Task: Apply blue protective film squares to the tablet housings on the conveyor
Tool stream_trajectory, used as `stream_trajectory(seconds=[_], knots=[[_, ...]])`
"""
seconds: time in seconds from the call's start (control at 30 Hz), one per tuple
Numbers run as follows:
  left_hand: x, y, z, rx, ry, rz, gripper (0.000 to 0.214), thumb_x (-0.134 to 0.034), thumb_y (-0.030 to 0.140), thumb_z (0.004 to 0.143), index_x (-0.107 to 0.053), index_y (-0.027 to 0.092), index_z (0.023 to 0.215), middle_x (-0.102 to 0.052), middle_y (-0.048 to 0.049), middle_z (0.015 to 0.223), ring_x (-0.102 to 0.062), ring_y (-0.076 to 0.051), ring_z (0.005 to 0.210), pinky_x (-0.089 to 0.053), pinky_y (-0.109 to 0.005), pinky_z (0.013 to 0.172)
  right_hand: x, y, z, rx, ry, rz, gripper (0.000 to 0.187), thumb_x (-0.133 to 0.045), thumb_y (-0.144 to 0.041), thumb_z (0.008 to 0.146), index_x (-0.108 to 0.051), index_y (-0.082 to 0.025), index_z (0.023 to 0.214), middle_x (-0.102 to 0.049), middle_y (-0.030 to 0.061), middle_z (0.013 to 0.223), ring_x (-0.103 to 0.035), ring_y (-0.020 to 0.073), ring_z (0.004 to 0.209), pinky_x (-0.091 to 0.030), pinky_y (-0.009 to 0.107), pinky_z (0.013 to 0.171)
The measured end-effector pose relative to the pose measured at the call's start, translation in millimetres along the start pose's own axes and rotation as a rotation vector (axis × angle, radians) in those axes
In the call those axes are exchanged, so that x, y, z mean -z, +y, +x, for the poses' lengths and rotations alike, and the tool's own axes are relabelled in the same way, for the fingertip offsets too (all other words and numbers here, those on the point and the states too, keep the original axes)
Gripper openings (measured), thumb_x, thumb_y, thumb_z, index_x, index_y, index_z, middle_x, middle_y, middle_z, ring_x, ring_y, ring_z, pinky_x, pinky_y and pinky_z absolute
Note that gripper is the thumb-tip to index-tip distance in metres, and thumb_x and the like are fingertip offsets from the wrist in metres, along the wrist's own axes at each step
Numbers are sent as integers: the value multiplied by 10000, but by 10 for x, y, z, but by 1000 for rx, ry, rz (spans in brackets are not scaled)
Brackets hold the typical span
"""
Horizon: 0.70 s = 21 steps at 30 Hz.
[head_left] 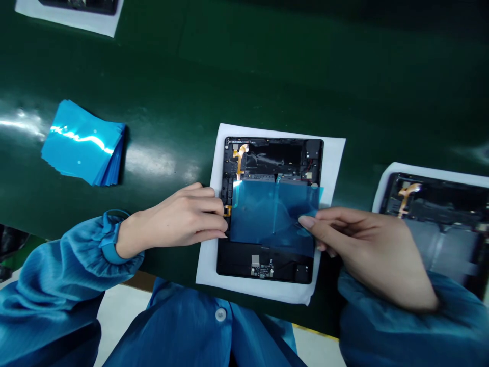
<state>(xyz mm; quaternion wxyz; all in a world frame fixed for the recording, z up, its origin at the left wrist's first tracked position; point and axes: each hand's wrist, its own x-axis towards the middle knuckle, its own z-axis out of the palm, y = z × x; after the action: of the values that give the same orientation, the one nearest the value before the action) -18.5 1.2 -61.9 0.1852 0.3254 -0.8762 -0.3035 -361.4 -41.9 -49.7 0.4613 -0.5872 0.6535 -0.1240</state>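
A tablet with its back off (284, 260) lies on a white sheet (330, 168), showing dark inner parts, orange flex cables and a small circuit board. Over its middle lies a see-through blue film (252, 216), its right edge reaching the tablet's rim. My right hand (362, 244) pinches that right edge between thumb and fingers. At the tablet's left rim is my left hand (183, 214), fingers curled together against the frame. Its fingertips are partly hidden, just short of the film's left edge.
A fanned stack of blue films (82, 142) lies at the left on the green table (183, 92). To the right, a second opened tablet (451, 204) rests on white, partly behind my right hand. Part of another device (80, 5) shows at the top left.
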Motion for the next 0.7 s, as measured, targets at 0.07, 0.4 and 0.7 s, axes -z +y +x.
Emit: stream_trajectory(seconds=[0.07, 0.4, 0.7], knots=[[-3, -3, 4, -7, 13, 6, 205, -657, 291, 1176, -782, 193, 1046, -784, -31, 1019, -636, -181, 942, -419, -330, 859, -4, 8, -4, -1, 1, 6, 581, -895, -795, 729, -834, -218, 701, -667, 57, 516, -540, 166, 412, -432, 295, 420], [1, -8, 5, -1, -28, 84, 162, -664, 282, 1160, -774, 258, 1044, -797, -21, 1018, -688, -181, 932, -512, -354, 812, -9, -3, -14, -41, 3, 37, 714, -934, -896, 637, -834, -195, 721, -669, 68, 519, -530, 166, 424, -421, 302, 430], [21, 100, 114, -12, 46, 331, 218, -620, 286, 1190, -796, 159, 1172, -806, -88, 1132, -681, -216, 981, -446, -369, 809, -15, -44, -27, -26, 2, 85, 659, -979, -809, 667, -872, -178, 824, -679, 47, 535, -539, 158, 425, -456, 313, 448]])
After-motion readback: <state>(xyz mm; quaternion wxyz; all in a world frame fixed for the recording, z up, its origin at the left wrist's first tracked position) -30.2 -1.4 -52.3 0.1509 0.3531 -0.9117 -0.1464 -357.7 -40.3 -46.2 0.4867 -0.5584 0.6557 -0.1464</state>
